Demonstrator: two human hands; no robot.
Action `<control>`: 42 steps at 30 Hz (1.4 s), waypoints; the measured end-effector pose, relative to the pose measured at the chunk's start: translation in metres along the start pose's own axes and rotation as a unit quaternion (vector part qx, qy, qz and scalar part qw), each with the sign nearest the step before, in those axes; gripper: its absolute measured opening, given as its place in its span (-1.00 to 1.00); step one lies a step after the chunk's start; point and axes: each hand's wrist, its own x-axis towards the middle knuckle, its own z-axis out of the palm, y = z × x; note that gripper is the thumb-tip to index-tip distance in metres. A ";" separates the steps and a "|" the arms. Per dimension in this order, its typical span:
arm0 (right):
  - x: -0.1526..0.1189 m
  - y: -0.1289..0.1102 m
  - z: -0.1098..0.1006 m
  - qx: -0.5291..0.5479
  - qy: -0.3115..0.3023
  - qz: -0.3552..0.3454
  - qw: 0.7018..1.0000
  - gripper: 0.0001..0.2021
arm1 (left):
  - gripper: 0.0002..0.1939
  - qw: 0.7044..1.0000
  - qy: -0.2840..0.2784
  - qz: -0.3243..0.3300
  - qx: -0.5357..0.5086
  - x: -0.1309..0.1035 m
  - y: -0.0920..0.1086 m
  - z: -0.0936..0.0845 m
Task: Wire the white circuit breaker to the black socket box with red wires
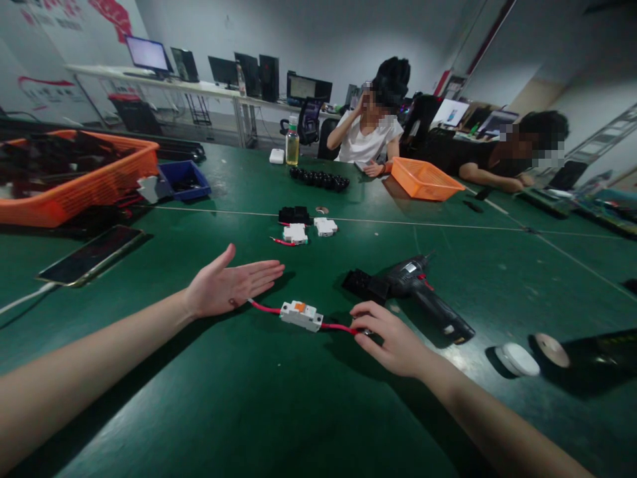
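A white circuit breaker [301, 317] with an orange switch sits between my hands, a short red wire coming out of each end. My left hand [233, 284] is open, palm showing and fingers stretched out; the end of the left red wire [265, 307] lies against the edge of its palm. On the other side, my right hand [391, 335] has thumb and fingers closed around the end of the right red wire [338, 326], where a bit of metal shows. Just beyond that hand, a black cordless drill [415, 285] lies on the green table [239, 411].
Further back are two white breakers [295, 233] [326, 227] and a black block [293, 214]. Left lie a phone [92, 255], an orange basket [74, 192] and a blue bin [185, 180]. A white lid [517, 359] is at right. Two people sit across, near another orange basket [425, 179].
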 end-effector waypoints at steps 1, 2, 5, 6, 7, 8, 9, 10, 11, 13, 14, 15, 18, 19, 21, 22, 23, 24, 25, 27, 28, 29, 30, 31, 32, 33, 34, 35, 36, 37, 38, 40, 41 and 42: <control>0.000 0.000 0.000 0.000 0.000 -0.001 1.000 -0.83 | -0.10 1.000 0.000 -0.001 0.004 0.000 0.000 0.001; 0.000 -0.001 0.000 0.000 0.001 -0.002 1.000 -0.83 | -0.12 1.000 0.004 -0.002 0.010 0.000 0.000 0.003; 0.000 -0.001 -0.001 0.000 0.003 -0.003 1.000 -0.83 | -0.20 0.999 0.023 0.002 0.037 -0.002 -0.001 0.003; 0.000 -0.001 0.000 -0.001 0.003 -0.002 1.000 -0.83 | -0.22 0.998 0.031 0.003 0.049 -0.003 -0.001 0.003; 0.000 -0.001 0.000 -0.002 0.002 -0.002 1.000 -0.83 | -0.24 0.998 0.038 0.005 0.059 -0.004 -0.002 0.002; 0.000 0.000 0.000 -0.003 0.002 -0.001 1.000 -0.83 | -0.26 0.997 0.046 0.008 0.067 -0.004 -0.003 0.001; 0.000 0.000 0.000 -0.002 0.001 -0.001 1.000 -0.83 | -0.29 0.996 0.057 0.010 0.073 -0.003 -0.004 -0.001; 0.000 0.000 0.000 -0.002 0.001 -0.002 1.000 -0.83 | -0.33 0.995 0.066 0.010 0.076 -0.002 -0.004 -0.002; 0.000 0.000 0.000 -0.001 0.001 -0.002 1.000 -0.83 | -0.36 0.994 0.072 0.007 0.078 0.000 -0.004 -0.002; 0.000 0.000 -0.001 -0.001 0.003 -0.003 1.000 -0.83 | -0.41 0.994 0.069 -0.008 0.082 0.004 -0.004 -0.004; 0.000 -0.001 -0.001 -0.002 0.004 -0.003 1.000 -0.83 | -0.42 0.994 0.063 -0.018 0.083 0.006 -0.004 -0.004; 0.001 -0.001 -0.001 -0.002 0.006 -0.004 1.000 -0.83 | -0.41 0.995 0.057 -0.028 0.083 0.008 -0.004 -0.004; 0.001 -0.001 0.000 -0.001 0.009 -0.006 1.000 -0.83 | -0.36 0.996 0.061 -0.016 0.068 0.007 -0.005 -0.002; 0.001 -0.001 0.000 0.000 0.009 -0.005 1.000 -0.83 | -0.36 0.995 0.072 0.003 0.063 0.005 -0.006 -0.001; 0.001 -0.001 -0.001 0.001 0.007 -0.001 1.000 -0.84 | -0.38 0.993 0.099 0.040 0.060 0.001 -0.007 0.003; 0.002 -0.001 -0.001 0.003 0.006 0.001 1.000 -0.83 | -0.39 0.991 0.110 0.050 0.062 -0.001 -0.007 0.005; 0.002 -0.001 -0.001 0.005 0.005 0.000 1.000 -0.83 | -0.39 0.990 0.114 0.049 0.067 -0.002 -0.007 0.007; 0.002 -0.001 -0.001 0.007 0.006 -0.001 1.000 -0.83 | -0.39 0.990 0.111 0.042 0.073 -0.002 -0.006 0.008; 0.002 -0.001 -0.001 0.010 0.006 -0.002 1.000 -0.83 | -0.39 0.991 0.102 0.030 0.081 -0.002 -0.005 0.009; 0.003 -0.001 -0.001 0.013 0.010 -0.006 1.000 -0.83 | -0.38 0.992 0.079 0.008 0.097 0.001 -0.003 0.010; 0.003 -0.001 -0.001 0.014 0.013 -0.008 1.000 -0.83 | -0.39 0.992 0.072 0.002 0.107 0.003 -0.002 0.011; 0.003 -0.002 -0.002 0.015 0.015 -0.009 1.000 -0.83 | -0.40 0.990 0.070 0.000 0.120 0.004 -0.002 0.011; 0.003 -0.002 -0.002 0.015 0.017 -0.010 1.000 -0.83 | -0.42 0.988 0.073 0.003 0.136 0.005 -0.003 0.010; 0.003 -0.003 -0.002 0.015 0.017 -0.012 1.000 -0.83 | -0.45 0.984 0.082 0.010 0.159 0.005 -0.004 0.010; 0.003 -0.003 -0.003 0.015 0.017 -0.013 1.000 -0.83 | -0.47 0.977 0.095 0.014 0.189 0.005 -0.006 0.009; 0.002 -0.004 -0.003 0.016 0.016 -0.013 1.000 -0.83 | -0.48 0.969 0.105 0.014 0.221 0.003 -0.008 0.007; 0.002 -0.004 -0.003 0.016 0.014 -0.013 1.000 -0.83 | -0.49 0.960 0.119 0.014 0.252 0.002 -0.011 0.005; 0.002 -0.003 -0.003 0.015 0.013 -0.012 1.000 -0.82 | -0.51 0.952 0.129 0.009 0.278 0.000 -0.013 0.002; 0.002 -0.003 -0.004 0.014 0.012 -0.012 1.000 -0.82 | -0.54 0.943 0.138 0.012 0.304 -0.002 -0.016 0.000; 0.002 -0.002 -0.004 0.012 0.010 -0.011 1.000 -0.82 | -0.55 0.934 0.137 0.004 0.330 -0.004 -0.018 -0.002; 0.002 -0.002 -0.004 0.010 0.008 -0.011 1.000 -0.81 | -0.56 0.923 0.133 -0.002 0.360 -0.006 -0.019 -0.004; 0.001 -0.001 -0.004 0.009 0.007 -0.012 1.000 -0.81 | -0.56 0.894 0.120 -0.011 0.431 -0.010 -0.021 -0.003; 0.001 -0.001 -0.005 0.009 0.007 -0.012 1.000 -0.81 | -0.56 0.878 0.115 -0.012 0.464 -0.011 -0.021 -0.002; 0.001 -0.001 -0.005 0.009 0.008 -0.014 1.000 -0.80 | -0.57 0.863 0.111 -0.010 0.493 -0.012 -0.022 0.000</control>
